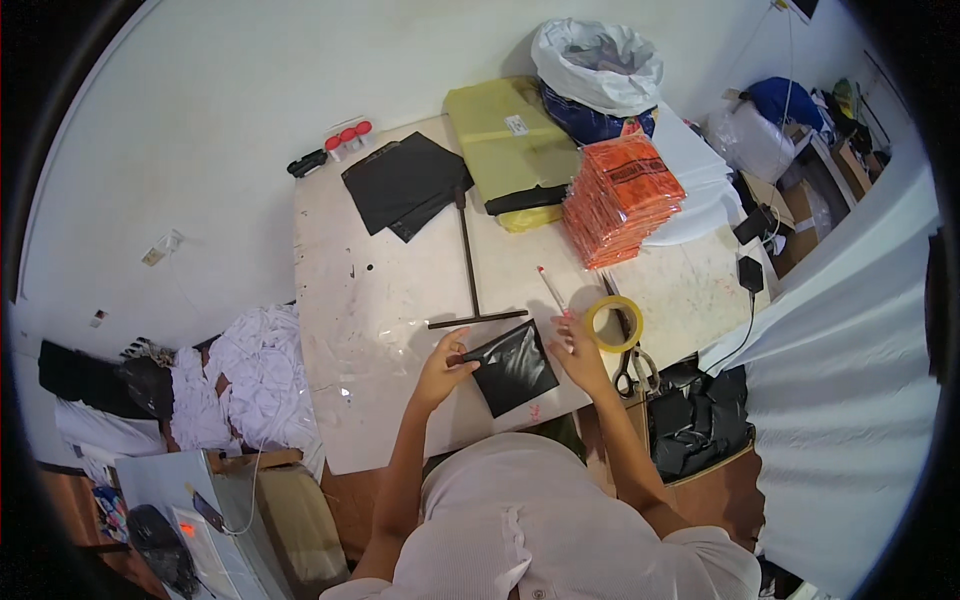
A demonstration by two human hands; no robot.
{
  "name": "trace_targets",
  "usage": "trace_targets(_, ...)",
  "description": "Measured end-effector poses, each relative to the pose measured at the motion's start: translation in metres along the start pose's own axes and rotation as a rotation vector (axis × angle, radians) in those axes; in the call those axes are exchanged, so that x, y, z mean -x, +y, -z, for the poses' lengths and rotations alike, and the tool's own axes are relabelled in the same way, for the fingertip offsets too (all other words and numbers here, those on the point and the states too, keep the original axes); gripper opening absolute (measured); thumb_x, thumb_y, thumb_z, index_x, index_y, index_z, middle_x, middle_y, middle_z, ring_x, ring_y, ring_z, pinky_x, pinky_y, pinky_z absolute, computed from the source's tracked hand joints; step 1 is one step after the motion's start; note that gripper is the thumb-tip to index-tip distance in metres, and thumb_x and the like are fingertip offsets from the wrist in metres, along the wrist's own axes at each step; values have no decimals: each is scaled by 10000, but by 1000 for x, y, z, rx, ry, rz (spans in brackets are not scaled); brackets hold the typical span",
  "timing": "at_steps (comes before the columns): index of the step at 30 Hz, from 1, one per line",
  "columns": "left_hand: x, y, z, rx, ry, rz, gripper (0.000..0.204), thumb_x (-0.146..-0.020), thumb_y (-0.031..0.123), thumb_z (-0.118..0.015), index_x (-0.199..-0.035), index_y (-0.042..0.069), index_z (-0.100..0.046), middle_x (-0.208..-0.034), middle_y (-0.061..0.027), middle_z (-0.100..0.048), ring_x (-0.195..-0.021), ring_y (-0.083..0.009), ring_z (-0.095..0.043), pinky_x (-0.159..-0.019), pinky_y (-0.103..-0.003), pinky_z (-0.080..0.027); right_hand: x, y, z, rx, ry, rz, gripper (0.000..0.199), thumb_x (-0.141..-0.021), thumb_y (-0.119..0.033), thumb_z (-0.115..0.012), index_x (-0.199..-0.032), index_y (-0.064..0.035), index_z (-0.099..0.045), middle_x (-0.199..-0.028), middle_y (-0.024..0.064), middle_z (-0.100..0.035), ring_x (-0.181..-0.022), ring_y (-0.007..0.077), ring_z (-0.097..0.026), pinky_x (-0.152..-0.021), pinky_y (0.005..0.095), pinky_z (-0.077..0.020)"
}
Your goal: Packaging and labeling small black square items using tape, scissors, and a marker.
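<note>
A flat, square packet in shiny black plastic (515,370) lies near the table's front edge, slightly turned. My left hand (443,370) pinches its upper left corner between thumb and fingers. To the right of the packet, my right hand (578,355) has its fingers apart and holds nothing that I can see. A red-and-white pen (552,288) lies just beyond its fingertips. Beside that hand rests a roll of yellow tape (637,322), overlapping a pair of dark-handled scissors (624,382). Beyond the packet lies a dark T-shaped bar (470,265), its crosspiece close to the packet's far edge.
Flat black bags (405,185) lie at the back left, beside a folded yellow plastic stack (510,130). Orange wrapped packets (625,195) are piled at the right, before a white sack (600,70). A box of black packets (700,415) stands below the table's right edge.
</note>
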State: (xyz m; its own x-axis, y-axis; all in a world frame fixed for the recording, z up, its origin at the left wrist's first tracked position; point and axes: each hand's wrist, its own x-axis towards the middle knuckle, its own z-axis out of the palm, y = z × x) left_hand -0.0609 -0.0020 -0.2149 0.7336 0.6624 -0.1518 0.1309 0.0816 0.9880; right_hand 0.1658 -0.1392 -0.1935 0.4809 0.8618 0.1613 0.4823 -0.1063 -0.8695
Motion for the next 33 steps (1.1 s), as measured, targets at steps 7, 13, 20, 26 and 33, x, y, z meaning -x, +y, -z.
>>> trace_targets(7, -10, 22, -27, 213, -3, 32, 591, -765, -19, -625, -1296, 112, -399, -982, -12, -431, -827, -89, -494, -645, -217, -437, 37, 34, 1, -661, -257, -375, 513, -805, -181, -635, -1240, -12, -423, -1151, 80, -535, -1052, 154, -505, -892, 268, -395)
trace_targets(13, -18, 57, -76, 449, -110, 41, 447, -884, 223, -539, -1285, 83, -399, -1082, -59, -477, -891, -124, -500, -724, -231, -426, 39, -9, 46, -593, -231, -399, 359, -818, -285, -637, -1009, 14, -583, -911, 15, -612, -835, 106, -530, -758, 259, -429)
trace_targets(20, -33, 19, -181, 79, -585, 185, 582, -913, 488, -358, -1258, 22, -393, -1048, -87, -538, -887, -169, -547, -770, -289, -446, 111, -61, 176, -237, 471, -406, 383, -798, -323, -632, -956, 23, -583, -739, 120, -616, -671, 147, -586, -613, 299, -462)
trace_targets(26, -14, 47, -316, -15, -1046, 154, 444, -899, 345, -484, -1166, -9, -477, -978, -109, -566, -908, -219, -560, -785, -316, -454, 211, -94, 264, -581, 1156, -352, 248, -802, -132, -636, -990, 20, -580, -911, 33, -620, -814, 82, -567, -733, 223, -461)
trace_targets(33, -80, 16, -414, -979, -646, -1152, 553, -758, 158, -557, -1270, 21, -400, -1327, -216, -350, -1200, -360, -364, -996, -436, -292, 260, -188, 337, -469, 1475, 332, 302, -838, -100, -553, -1095, 53, -509, -1040, 112, -587, -917, 168, -583, -813, 286, -465)
